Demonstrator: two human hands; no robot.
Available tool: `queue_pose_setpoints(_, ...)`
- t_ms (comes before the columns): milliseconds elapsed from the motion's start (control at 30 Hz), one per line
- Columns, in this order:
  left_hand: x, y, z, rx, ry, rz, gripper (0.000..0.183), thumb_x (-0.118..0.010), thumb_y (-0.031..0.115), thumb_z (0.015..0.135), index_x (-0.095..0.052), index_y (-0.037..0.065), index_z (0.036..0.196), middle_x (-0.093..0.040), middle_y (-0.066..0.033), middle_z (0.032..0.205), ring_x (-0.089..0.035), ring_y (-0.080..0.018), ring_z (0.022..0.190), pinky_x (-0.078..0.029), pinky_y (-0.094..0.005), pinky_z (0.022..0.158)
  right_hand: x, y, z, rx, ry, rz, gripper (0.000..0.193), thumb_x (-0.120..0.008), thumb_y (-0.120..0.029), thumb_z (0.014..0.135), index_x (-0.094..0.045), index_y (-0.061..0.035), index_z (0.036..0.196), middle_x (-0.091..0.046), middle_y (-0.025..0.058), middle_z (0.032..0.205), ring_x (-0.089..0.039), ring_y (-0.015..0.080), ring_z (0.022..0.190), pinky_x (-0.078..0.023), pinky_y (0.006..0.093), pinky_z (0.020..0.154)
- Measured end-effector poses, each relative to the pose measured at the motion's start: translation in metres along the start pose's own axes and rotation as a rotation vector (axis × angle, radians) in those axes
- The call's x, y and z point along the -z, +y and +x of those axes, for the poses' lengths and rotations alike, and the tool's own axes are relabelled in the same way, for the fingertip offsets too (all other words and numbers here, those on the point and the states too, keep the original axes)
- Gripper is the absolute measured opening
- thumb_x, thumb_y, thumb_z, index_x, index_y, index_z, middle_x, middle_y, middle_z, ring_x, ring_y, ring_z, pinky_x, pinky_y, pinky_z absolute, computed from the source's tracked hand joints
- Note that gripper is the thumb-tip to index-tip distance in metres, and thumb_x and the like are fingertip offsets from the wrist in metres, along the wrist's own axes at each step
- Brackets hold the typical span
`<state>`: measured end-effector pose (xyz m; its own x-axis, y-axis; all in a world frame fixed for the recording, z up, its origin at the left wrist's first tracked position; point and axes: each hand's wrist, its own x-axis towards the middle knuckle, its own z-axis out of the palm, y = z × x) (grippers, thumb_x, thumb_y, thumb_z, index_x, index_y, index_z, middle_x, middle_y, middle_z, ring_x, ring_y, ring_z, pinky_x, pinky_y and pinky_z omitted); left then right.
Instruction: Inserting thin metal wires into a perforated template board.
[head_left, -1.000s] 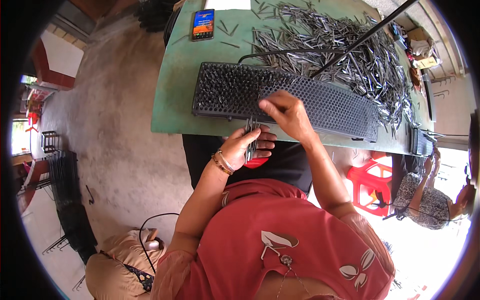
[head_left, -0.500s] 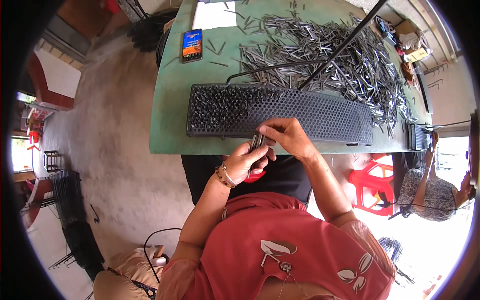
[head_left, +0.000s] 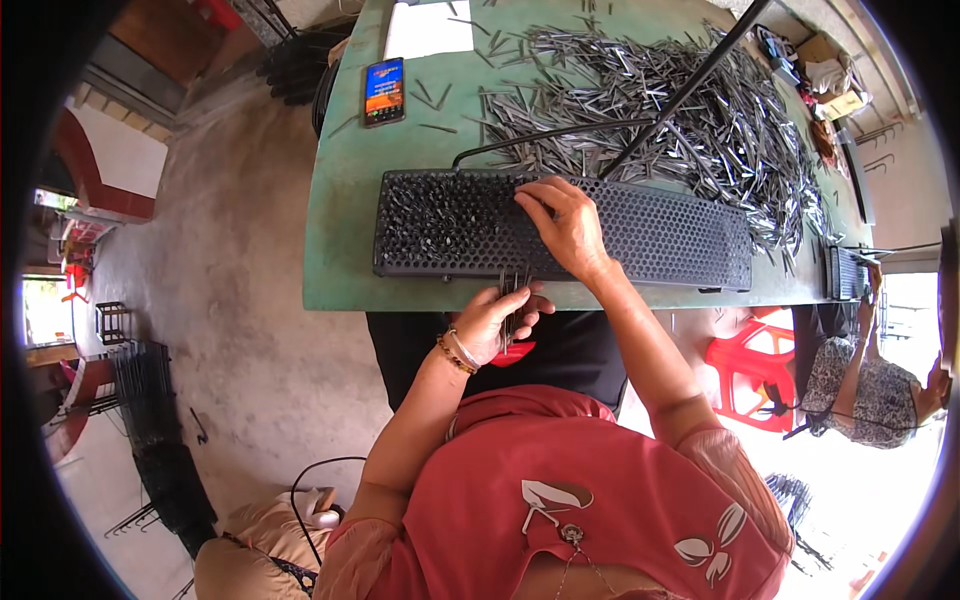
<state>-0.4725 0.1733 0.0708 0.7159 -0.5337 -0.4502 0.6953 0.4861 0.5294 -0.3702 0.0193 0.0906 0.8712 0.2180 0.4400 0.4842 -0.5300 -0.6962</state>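
Observation:
My left hand [head_left: 497, 322] is closed round a small bundle of thin dark strips [head_left: 512, 290], just off the table's near edge. A long black panel [head_left: 650, 230] full of round holes lies along that edge. Its left part is thickly filled with upright dark strips [head_left: 430, 215], while the holes on the right are bare. Over the panel, beside the filled part, my right hand [head_left: 568, 225] has its thumb and fingertips pinched together. Whatever the pinch holds is too small to make out.
Behind the panel a large heap of loose dark strips [head_left: 740, 130] covers the green table [head_left: 340, 220]. A black rod frame [head_left: 690, 90] rises over it. A phone [head_left: 385, 92] and white paper [head_left: 430, 30] lie at the far left. Red stools [head_left: 750, 370] and another person [head_left: 865, 385] are at right.
My right hand has moved up and away from the bundle to over the panel's holes. The left hand stays near the table edge with the strips, its fingers slightly shifted.

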Motion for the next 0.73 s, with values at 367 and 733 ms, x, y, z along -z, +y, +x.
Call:
queue_pose_setpoints(367, -0.001, 0.009, -0.008, -0.041, -0.043, -0.028, 0.029, -0.050, 0.023, 0.096, -0.051, 0.004, 0.117, -0.063, -0.0101, 0.097, -0.062, -0.0142, 0.080, -0.053, -0.0283, 0.066, 0.016, -0.024, -0.011, -0.187, -0.208, 0.126, 0.022, -0.071, -0.022, 0.081, -0.070, -0.0011, 0.088, -0.062, 0.0114, 0.077, -0.061, 0.0247, 0.067, -0.048, 0.0326, 0.060)
queue_pose_setpoints(733, 0.008, 0.004, -0.003, -0.070, -0.180, 0.089, 0.035, -0.050, 0.028, 0.096, -0.047, 0.007, 0.124, -0.061, -0.0073, 0.097, -0.058, -0.0105, 0.080, -0.052, -0.0253, 0.063, 0.025, -0.025, -0.023, -0.611, -0.363, 0.598, 0.021, -0.067, -0.021, 0.086, -0.070, 0.0001, 0.084, -0.062, 0.0055, 0.071, -0.053, 0.0085, 0.065, -0.044, 0.0270, 0.060)
